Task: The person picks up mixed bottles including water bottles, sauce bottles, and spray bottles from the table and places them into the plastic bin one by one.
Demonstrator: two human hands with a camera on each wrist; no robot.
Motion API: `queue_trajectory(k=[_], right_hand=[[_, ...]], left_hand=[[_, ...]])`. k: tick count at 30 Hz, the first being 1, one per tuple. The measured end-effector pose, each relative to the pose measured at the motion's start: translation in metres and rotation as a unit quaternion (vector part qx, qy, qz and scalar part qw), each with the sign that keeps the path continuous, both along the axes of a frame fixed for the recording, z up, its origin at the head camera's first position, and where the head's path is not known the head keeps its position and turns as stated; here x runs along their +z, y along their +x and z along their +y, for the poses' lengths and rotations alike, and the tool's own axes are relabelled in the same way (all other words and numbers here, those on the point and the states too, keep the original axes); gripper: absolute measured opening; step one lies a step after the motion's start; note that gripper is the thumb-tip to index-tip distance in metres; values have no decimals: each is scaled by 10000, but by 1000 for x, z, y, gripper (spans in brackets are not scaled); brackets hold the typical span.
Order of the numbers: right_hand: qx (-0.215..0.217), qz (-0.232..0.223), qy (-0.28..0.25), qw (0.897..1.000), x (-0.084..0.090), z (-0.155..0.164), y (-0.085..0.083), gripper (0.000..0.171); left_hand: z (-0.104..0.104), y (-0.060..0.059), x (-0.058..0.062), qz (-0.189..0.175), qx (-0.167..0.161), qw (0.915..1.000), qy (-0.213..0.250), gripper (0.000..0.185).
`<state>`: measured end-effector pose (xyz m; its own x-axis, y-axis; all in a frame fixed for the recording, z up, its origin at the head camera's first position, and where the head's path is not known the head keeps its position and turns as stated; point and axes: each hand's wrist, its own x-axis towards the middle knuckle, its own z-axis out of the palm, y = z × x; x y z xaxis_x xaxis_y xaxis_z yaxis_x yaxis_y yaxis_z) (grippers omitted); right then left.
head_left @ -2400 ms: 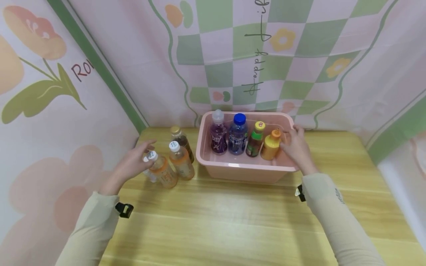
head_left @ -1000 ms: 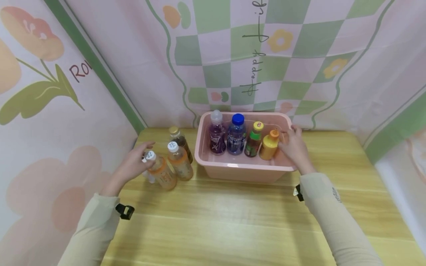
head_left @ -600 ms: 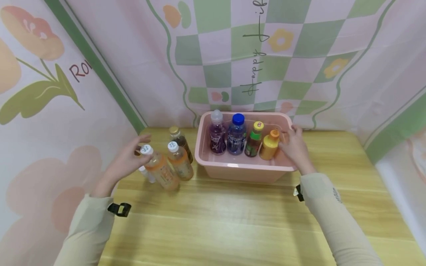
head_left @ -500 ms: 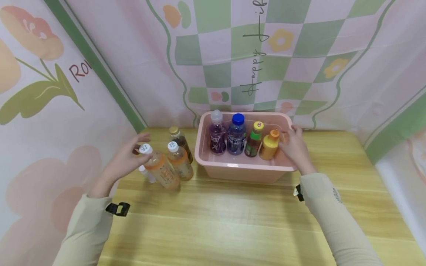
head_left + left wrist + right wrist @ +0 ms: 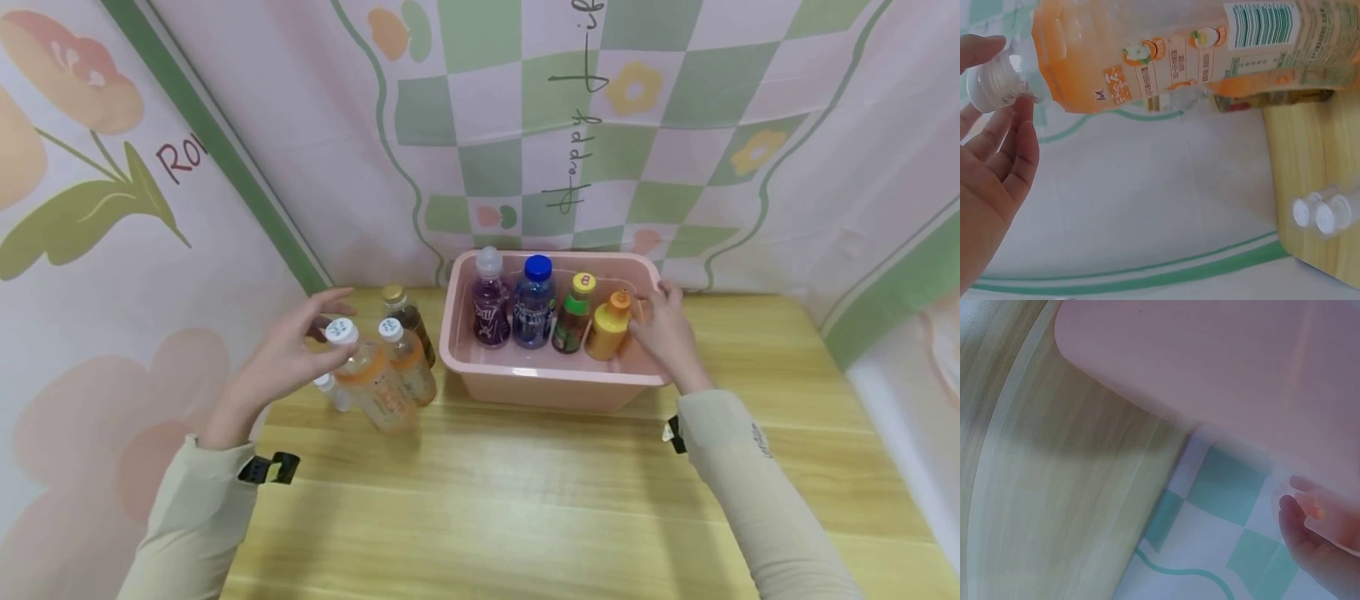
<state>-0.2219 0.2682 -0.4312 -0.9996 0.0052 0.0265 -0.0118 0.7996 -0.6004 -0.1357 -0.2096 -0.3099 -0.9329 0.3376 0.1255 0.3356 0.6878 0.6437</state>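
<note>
My left hand pinches the white cap of an orange juice bottle, which leans to the right, just left of the pink bin. In the left wrist view my fingers close round that cap, and the bottle's orange label fills the top. My right hand grips the bin's right rim beside a squat orange bottle. Its fingertips curl over the bin's wall.
The bin also holds a purple bottle, a blue-capped bottle and a yellow-capped green bottle. Left of it stand another orange juice bottle, a dark gold-capped bottle and small clear bottles. Patterned cloth walls enclose the wooden table.
My left hand has taken the orange juice bottle by its cap, tipped it and shifted it a little to the right. The right hand has stayed on the bin's rim.
</note>
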Motion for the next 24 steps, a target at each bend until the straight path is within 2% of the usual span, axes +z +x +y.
queue_trajectory(k=[6, 12, 24], right_hand=[[-1, -11, 14, 10000, 0, 0, 0, 54], [14, -10, 23, 10000, 0, -1, 0, 54], [0, 12, 6, 10000, 0, -1, 0, 54]], left_hand=[[17, 0, 3, 240, -232, 9994, 15, 68], [35, -2, 10, 300, -465, 9984, 106, 66], [74, -9, 38, 626, -695, 9950, 346, 65]])
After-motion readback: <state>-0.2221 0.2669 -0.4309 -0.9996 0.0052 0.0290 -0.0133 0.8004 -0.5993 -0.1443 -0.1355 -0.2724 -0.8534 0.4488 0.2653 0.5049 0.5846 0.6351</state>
